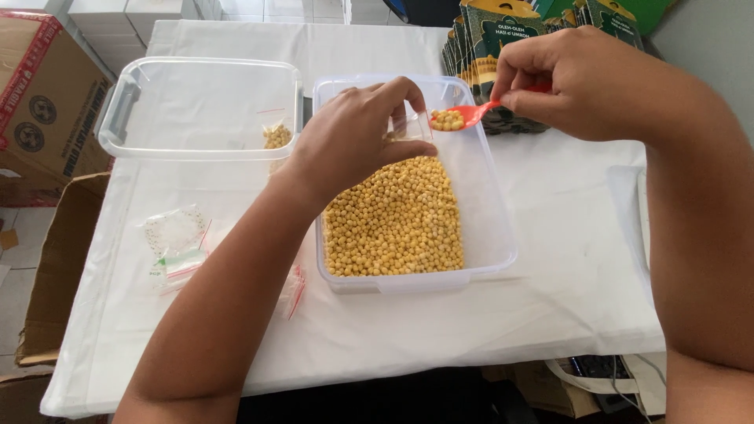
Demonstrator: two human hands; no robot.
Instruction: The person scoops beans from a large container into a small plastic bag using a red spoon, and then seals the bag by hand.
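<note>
The left hand [357, 133], at the centre of the frame, pinches a small clear plastic bag [412, 126] by its mouth, fingers closed on the thin film. The right hand [573, 78], upper right, grips the handle of a red spoon [479, 112] loaded with yellow pellets, its bowl right at the bag's opening. The bag looks limp, light and slippery, best held at the rim; the round pellets would likely roll off a tilted spoon. Below both sits a clear tub [491, 235] holding a heap of the same yellow pellets [397, 220]. Upper left, a second clear tub [126, 102] holds one filled bag [276, 136]. Empty bags [177, 243] lie on the white desk [550, 306].
</note>
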